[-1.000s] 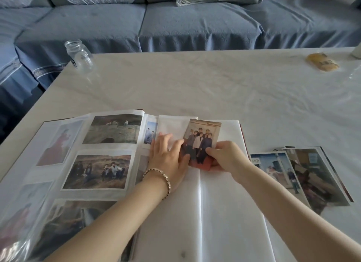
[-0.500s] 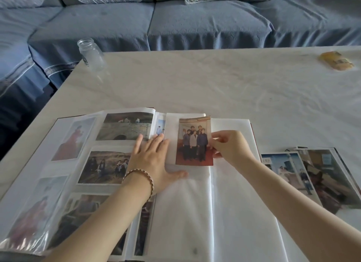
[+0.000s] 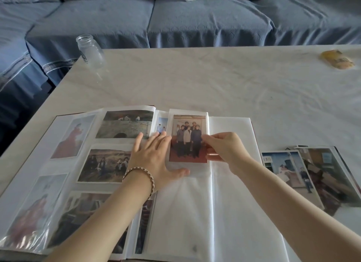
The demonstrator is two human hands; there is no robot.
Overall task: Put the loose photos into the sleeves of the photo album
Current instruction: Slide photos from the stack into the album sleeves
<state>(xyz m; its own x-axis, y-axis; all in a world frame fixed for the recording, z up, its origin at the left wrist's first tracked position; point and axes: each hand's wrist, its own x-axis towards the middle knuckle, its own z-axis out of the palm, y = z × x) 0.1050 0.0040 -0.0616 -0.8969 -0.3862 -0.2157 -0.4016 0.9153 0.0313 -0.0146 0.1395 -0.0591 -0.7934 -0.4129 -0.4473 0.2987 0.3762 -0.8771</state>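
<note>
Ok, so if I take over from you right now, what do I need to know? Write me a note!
Hands: the left hand lies flat on the album, pressing the page down beside the group photo. The right hand pinches that photo's right edge.
Where: the group photo stands upright at the top of the right page, seemingly in a sleeve. I cannot tell whether it is fully seated.
Done: the left page's sleeves hold photos.
Left to do: seat this one, then sleeve the loose photos piled on the table, right of the album.
</note>
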